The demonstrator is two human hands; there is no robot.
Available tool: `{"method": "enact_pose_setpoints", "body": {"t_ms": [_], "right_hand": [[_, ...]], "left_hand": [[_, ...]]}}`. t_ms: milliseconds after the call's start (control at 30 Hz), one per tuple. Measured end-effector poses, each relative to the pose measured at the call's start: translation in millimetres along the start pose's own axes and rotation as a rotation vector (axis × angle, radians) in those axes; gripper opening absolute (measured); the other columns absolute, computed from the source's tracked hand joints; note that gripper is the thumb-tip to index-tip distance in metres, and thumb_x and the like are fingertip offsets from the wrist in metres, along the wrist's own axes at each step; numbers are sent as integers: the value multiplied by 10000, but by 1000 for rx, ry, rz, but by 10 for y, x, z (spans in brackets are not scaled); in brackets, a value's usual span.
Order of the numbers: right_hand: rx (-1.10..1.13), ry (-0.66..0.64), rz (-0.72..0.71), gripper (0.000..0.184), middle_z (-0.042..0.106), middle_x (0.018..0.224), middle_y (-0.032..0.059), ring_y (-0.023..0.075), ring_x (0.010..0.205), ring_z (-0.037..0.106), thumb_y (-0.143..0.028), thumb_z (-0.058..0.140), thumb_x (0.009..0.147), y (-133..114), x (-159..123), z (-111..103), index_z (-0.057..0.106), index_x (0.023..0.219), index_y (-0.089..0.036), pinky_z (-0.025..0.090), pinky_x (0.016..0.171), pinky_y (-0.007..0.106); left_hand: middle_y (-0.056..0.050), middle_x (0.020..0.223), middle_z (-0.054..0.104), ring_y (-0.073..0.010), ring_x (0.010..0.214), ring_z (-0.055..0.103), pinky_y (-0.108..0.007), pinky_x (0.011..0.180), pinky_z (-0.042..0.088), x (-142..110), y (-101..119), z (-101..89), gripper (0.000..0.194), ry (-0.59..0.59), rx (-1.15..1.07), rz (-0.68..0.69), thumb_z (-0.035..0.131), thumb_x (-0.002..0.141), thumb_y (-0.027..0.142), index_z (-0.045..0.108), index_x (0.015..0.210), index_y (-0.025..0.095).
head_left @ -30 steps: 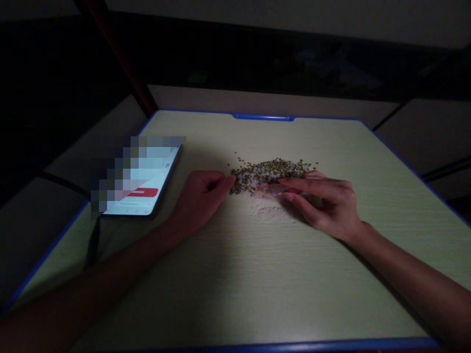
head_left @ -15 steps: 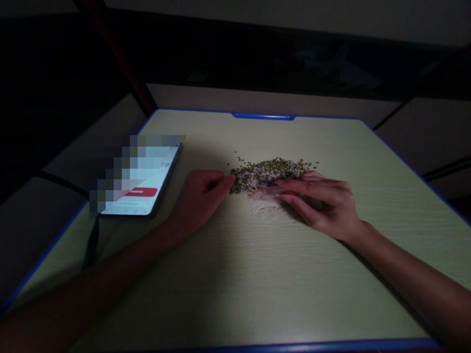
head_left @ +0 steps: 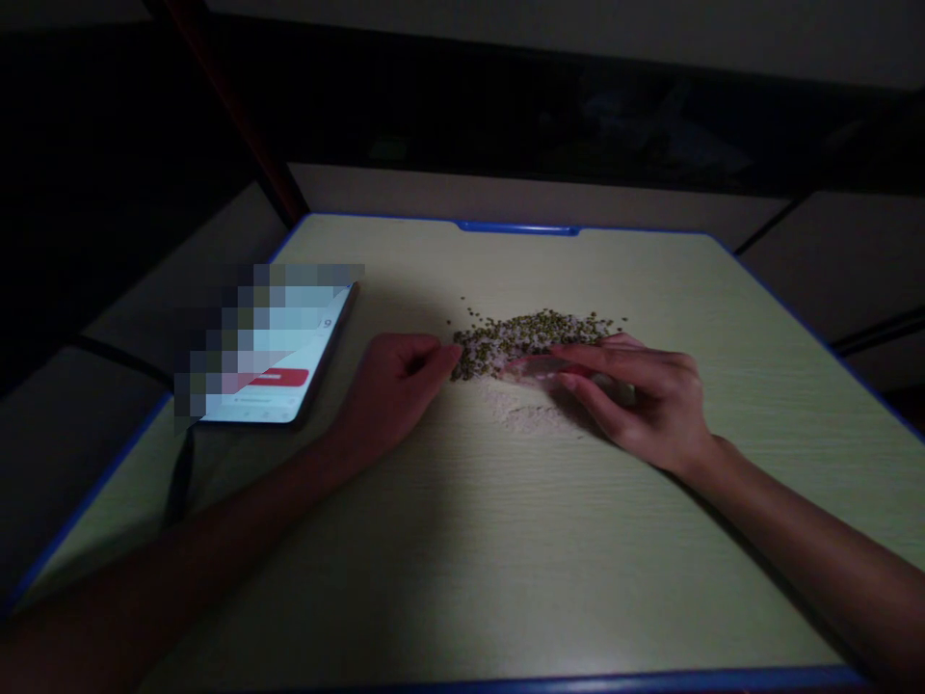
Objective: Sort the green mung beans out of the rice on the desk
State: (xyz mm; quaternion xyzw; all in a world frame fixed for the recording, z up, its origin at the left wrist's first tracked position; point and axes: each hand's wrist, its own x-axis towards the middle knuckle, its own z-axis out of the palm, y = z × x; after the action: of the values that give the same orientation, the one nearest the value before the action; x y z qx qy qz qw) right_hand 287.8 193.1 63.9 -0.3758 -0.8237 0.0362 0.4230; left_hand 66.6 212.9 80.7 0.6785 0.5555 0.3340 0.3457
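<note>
A heap of small green beans (head_left: 553,325) mixed with white grains (head_left: 489,344) lies on the table. In front of it is a patch of pale powder (head_left: 533,417). My right hand (head_left: 647,400) pinches a clear, reddish-edged thin piece (head_left: 531,369) between thumb and fingers, low over the near side of the heap. Whether that piece is a scoop, a lid or something else I cannot make out. At the heap's left edge rests my left hand (head_left: 401,386), curled closed with thumb against the fingers; whatever it may hold is hidden.
A phone (head_left: 271,390) with a lit screen, partly pixelated, stands at the left of the table, a dark cable (head_left: 180,477) by it. The pale tabletop (head_left: 506,559) has a blue edge with a raised blue strip (head_left: 518,229) at the far side. The surroundings are dark.
My right hand has shifted slightly to the right with the clear piece, which now shows more plainly. The left hand stays where it was.
</note>
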Motion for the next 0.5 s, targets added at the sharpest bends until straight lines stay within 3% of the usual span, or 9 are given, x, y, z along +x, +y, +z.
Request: {"method": "enact_pose_setpoints", "body": {"t_ms": [500], "right_hand": [[-27, -12, -17, 257, 734, 721, 11, 142, 556, 609, -135, 597, 790, 15, 5, 11, 678, 1023, -211, 490, 591, 314]], "left_hand": [[66, 344, 309, -58, 365, 292, -216, 409, 206, 11, 5, 3, 384, 9, 3, 2, 476, 762, 275, 347, 413, 179]]}}
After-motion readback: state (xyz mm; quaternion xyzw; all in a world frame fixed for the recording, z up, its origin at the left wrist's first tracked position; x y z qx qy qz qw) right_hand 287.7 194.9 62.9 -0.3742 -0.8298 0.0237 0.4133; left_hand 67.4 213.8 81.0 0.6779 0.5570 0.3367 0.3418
